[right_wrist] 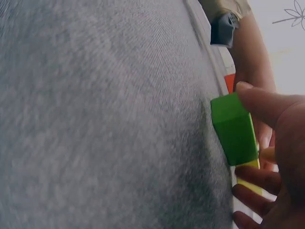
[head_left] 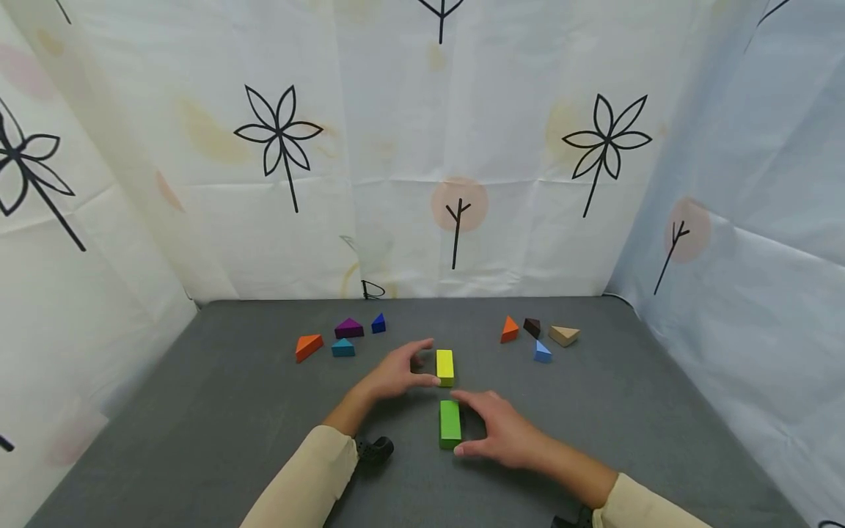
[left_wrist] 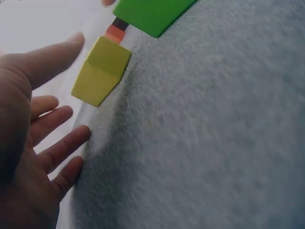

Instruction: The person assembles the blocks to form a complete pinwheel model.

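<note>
A yellow block (head_left: 445, 368) and a green block (head_left: 450, 425) lie on the grey table, one behind the other with a gap between. My left hand (head_left: 396, 371) is at the yellow block's left side, its thumb beside the near corner. The left wrist view shows the left hand's fingers (left_wrist: 66, 143) spread, apart from the yellow block (left_wrist: 101, 71). To the right of the green block is my right hand (head_left: 505, 431), thumb by the near end and forefinger by the far end. In the right wrist view its thumb overlaps the green block (right_wrist: 233, 129); I cannot tell whether they touch.
Back left lie an orange wedge (head_left: 308, 347), a purple one (head_left: 348, 328), a teal one (head_left: 343, 347) and a dark blue one (head_left: 378, 323). Back right are orange (head_left: 509, 330), dark brown (head_left: 532, 327), tan (head_left: 564, 336) and light blue (head_left: 542, 353) pieces. Printed curtains (head_left: 396, 147) enclose the table.
</note>
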A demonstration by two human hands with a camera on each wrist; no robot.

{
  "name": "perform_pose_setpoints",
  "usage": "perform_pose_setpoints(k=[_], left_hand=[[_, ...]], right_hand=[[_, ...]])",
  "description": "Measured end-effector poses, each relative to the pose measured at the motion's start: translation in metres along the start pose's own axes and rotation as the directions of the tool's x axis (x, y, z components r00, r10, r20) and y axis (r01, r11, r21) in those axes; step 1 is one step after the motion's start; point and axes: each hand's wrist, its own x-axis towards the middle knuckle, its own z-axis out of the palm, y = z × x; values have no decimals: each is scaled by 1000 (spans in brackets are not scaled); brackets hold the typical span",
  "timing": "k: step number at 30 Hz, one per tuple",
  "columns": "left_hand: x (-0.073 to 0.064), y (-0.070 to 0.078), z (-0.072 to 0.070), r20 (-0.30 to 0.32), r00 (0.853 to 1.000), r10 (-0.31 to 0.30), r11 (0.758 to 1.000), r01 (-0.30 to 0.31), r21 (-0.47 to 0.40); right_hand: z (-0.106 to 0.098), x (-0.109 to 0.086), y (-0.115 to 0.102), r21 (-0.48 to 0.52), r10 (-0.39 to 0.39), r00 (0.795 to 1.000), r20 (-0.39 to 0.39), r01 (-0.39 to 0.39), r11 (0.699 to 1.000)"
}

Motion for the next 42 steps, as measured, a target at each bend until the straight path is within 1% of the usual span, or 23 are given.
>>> perform_pose_setpoints(k=[2, 7, 10, 16, 22, 27, 33, 38, 42], left_hand=[[2, 2, 1, 9, 1000, 4, 1000, -4, 24], [6, 4, 3, 14, 1000, 16, 996, -17, 90], [7, 4, 4, 13, 1000, 19, 994, -20, 105], [7, 3, 5, -13, 1000, -4, 993, 6, 119], [8, 2, 9, -42, 999, -30, 986, 37, 161], [8, 1, 13, -60, 997, -47, 985, 57, 162], [9, 1, 13, -67, 996, -59, 986, 69, 152], [10, -1, 12, -70, 995, -67, 989, 76, 127], [8, -2, 11, -68, 996, -62, 992, 69, 103]], right_hand=[[1, 0, -2, -12, 3, 1000, -4, -3, 1000], [1, 2, -5, -23, 55, 998, 3, -55, 998], [2, 3, -5, -33, 69, 998, 2, -69, 997], [2, 5, -5, -16, 83, 997, -1, -83, 996], [4, 5, -4, -2, 78, 997, -14, -78, 997], [5, 5, -3, 5, 85, 996, -19, -85, 996], [3, 5, -4, 3, 73, 997, -23, -73, 997], [1, 6, -5, 8, 84, 997, -4, -83, 996], [0, 7, -5, 12, 98, 995, 12, -98, 995]])
